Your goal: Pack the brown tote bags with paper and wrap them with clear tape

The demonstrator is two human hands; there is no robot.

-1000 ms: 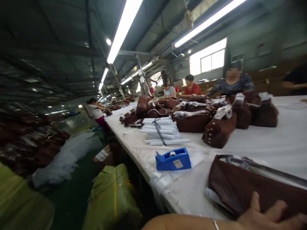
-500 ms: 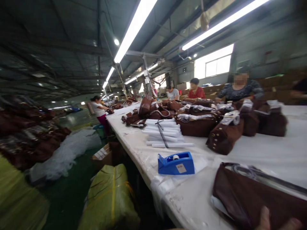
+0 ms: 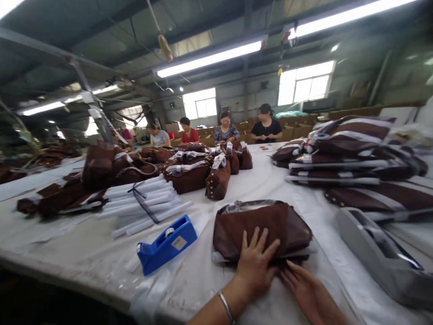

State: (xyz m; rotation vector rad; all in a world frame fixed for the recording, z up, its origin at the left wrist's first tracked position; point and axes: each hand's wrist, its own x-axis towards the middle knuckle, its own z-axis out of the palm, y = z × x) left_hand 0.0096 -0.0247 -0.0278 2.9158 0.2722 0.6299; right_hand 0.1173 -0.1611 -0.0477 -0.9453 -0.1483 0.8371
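Brown bag (image 3: 252, 228), one, lying on white-covered desk (image 3: 111, 271), right of blue tape dispenser (image 3: 167, 243); left hand (image 3: 257, 262), fingers spread flat on its front; right hand (image 3: 301, 282), fingers together, at its lower edge

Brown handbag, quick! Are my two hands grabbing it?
Left hand: open, fingers spread on the brown handbag.
Right hand: at its near edge; grip can't be told.

No writing can be read. A pale label (image 3: 179, 242) sits on the side of the blue tape dispenser (image 3: 167, 243), left of the lower centre of the frame; its marks are too small and blurred to make out as letters or numbers.
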